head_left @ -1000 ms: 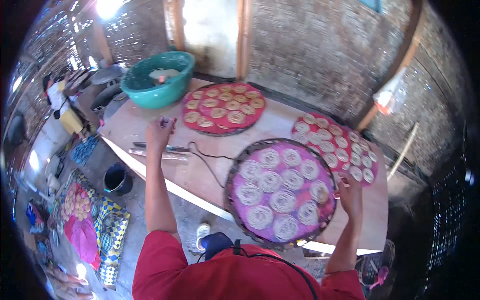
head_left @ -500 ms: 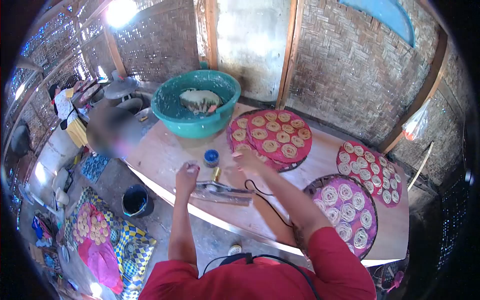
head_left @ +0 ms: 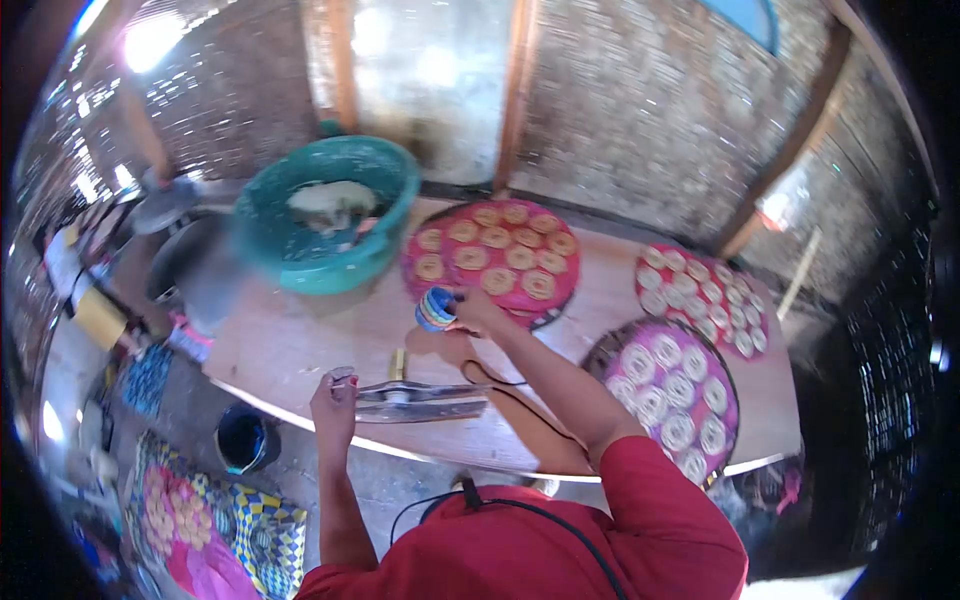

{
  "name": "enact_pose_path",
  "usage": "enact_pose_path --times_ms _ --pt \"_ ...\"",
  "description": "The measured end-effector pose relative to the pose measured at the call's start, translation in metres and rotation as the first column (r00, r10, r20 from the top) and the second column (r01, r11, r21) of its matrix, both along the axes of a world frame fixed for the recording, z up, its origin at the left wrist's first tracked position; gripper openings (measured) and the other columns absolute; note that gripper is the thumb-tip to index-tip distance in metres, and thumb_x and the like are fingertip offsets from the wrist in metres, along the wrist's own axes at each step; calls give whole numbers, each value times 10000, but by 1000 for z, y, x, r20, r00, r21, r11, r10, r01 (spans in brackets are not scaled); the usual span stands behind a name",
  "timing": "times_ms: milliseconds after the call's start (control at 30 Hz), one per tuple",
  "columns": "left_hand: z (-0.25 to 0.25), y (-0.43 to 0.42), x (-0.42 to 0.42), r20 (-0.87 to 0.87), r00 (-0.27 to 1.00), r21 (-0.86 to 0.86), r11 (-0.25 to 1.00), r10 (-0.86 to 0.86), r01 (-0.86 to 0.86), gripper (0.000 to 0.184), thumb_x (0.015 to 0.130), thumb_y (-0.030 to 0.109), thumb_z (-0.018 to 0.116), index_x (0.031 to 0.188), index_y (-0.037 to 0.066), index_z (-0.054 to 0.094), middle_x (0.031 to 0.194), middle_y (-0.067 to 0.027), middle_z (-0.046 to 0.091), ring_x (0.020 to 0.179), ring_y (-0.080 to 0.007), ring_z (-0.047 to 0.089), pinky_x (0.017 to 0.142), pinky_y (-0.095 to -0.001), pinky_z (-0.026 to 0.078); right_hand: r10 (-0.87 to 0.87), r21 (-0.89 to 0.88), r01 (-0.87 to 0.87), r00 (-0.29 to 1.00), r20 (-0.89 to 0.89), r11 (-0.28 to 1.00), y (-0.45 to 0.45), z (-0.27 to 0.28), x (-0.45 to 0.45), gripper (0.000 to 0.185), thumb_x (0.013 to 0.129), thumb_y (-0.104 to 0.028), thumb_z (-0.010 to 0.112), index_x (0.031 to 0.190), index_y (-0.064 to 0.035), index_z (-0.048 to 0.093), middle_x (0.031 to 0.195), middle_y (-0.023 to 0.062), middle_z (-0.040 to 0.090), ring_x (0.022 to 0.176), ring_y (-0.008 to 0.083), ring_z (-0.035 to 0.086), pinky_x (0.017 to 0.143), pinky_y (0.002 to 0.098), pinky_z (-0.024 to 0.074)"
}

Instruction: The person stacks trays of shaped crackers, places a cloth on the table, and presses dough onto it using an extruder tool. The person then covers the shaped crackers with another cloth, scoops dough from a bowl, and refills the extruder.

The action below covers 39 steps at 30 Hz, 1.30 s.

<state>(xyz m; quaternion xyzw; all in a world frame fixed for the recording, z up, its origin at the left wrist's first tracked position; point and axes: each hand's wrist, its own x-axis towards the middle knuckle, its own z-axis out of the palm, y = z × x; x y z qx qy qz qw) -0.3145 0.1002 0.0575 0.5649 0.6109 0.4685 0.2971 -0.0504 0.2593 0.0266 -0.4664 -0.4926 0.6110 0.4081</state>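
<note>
My right hand (head_left: 478,311) grips a small blue-patterned jar (head_left: 436,309), raised and tilted above the table beside the nearer edge of a round pink tray (head_left: 450,283) of coiled dough rings. My left hand (head_left: 332,405) is closed at the left end of a long-handled hand press (head_left: 425,402), its fingertips together around something small and greyish that I cannot make out. The press lies on the wooden table, a brass-coloured cylinder (head_left: 399,364) standing up from its middle.
A big green basin (head_left: 330,277) with a pale mass of dough stands at the back left. Two more trays, one pinkish-purple (head_left: 640,350) and one red (head_left: 680,300), carry coils on the right. A dark bucket (head_left: 240,440) sits on the floor. Another person (head_left: 90,300) is far left.
My right hand has taken hold of the blue jar and lifted it off the table. The view has shifted, and my left hand has come down to the press's left end.
</note>
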Motion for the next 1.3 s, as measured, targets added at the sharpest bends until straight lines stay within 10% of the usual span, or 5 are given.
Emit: enact_pose_path --times_ms 67,433,1000,1233,1300 --pt "-3 7 32 75 997 59 998 -22 17 139 852 91 584 950 -2 614 821 -112 650 745 -177 627 691 -289 482 -206 270 26 718 664 962 -24 27 74 210 836 -73 565 1018 -20 656 793 74 648 719 135 600 639 304 488" --pt "-90 -41 216 -316 286 123 259 -905 958 170 866 179 559 962 67 643 822 -113 631 797 -277 611 731 -381 478 -635 598 306 30 772 741 -167 59 330 197 729 -184 569 793 -14 645 814 232 621 784 366 618 682 447 481" --pt "-104 -40 224 -310 374 155 341 -874 927 194 878 164 530 971 23 626 810 -158 610 752 -320 594 675 -410 469 -656 513 559 75 751 651 -169 52 351 219 721 -190 585 827 -8 644 822 216 640 827 352 633 730 455 478" --pt "-100 -40 227 -321 376 142 349 -869 926 204 881 173 517 964 23 629 803 -154 604 753 -317 590 680 -410 466 -480 508 552 -210 852 661 -272 57 453 223 695 -176 588 800 7 658 810 227 647 855 318 650 741 425 507" --pt "-102 -39 228 -314 368 129 345 -875 930 200 879 166 516 962 23 629 804 -154 604 753 -317 590 681 -411 464 -439 447 787 -252 862 426 -284 55 457 240 695 -169 572 798 32 654 834 251 641 865 344 646 746 426 518"
